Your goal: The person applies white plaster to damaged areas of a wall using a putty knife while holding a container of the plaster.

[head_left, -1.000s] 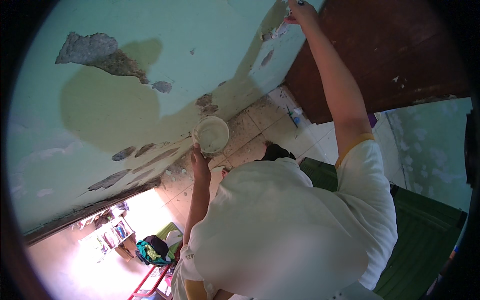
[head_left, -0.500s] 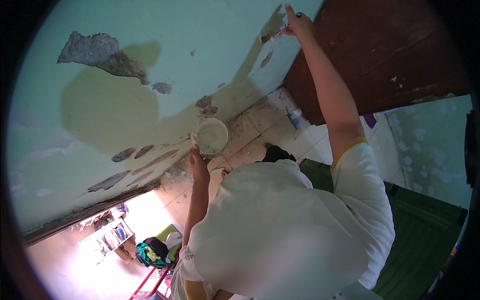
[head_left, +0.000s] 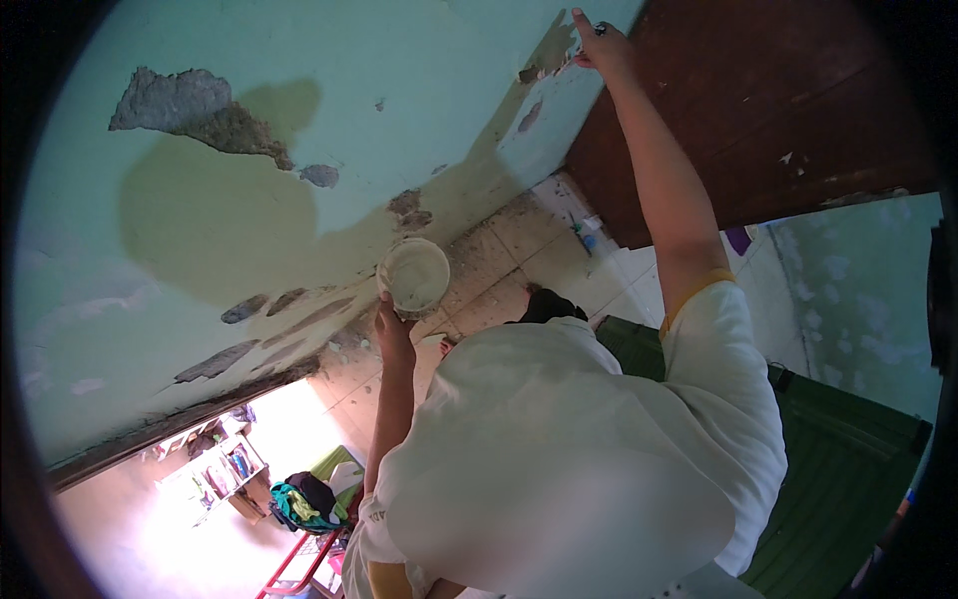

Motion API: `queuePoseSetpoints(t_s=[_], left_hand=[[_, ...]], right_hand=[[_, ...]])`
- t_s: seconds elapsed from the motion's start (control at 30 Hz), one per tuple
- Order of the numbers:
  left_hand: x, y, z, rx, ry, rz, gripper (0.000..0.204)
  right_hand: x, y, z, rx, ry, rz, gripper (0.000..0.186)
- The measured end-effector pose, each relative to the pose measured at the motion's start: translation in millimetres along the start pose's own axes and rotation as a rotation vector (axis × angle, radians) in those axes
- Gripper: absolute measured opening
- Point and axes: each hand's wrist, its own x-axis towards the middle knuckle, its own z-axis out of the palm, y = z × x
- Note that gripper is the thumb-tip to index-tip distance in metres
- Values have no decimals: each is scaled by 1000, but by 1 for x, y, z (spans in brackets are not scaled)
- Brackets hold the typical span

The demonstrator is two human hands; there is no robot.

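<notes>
My left hand (head_left: 394, 324) grips the rim of a round white plastic tub (head_left: 416, 277) with pale paste inside. The tub is held up beside the wall, its mouth facing me. My right hand (head_left: 605, 50) reaches far up to the green wall (head_left: 399, 60), close to a chipped patch (head_left: 549, 62) near the door edge. Its index finger is stretched out and the other fingers are curled. A small dark round thing (head_left: 600, 30) shows at the knuckles; what the curled fingers hold is hidden.
Grey bare patches (head_left: 175, 100) break the paint. On the right stands a dark brown wooden door (head_left: 768, 100). Debris lies on the tiled floor (head_left: 499, 290). A green ribbed panel (head_left: 838, 469) is behind at right. Clothes (head_left: 307, 499) are heaped over a red frame (head_left: 299, 567) at lower left.
The tub and my left hand have shifted slightly left. My right hand has moved a little to the right, still by the chipped patch.
</notes>
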Motion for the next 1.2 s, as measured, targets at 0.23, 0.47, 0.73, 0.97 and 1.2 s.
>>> queuePoseSetpoints(t_s=[0.23,0.47,0.73,0.97,1.2], left_hand=[[3,-2,-5,-18,7,26,70],[5,-7,-5,-22,24,7,67],[-1,-3,-6,-30,-18,35,69],[-4,-6,-10,4,2,20,70],[-7,-3,-10,-42,1,49,66]], right_hand=[[-14,-30,-26,65,66,14,75],[-4,7,11,9,70,-61,69],[-24,-17,-10,115,111,-49,68],[3,17,21,-223,263,-212,72],[-39,-12,-28,129,178,-223,63]])
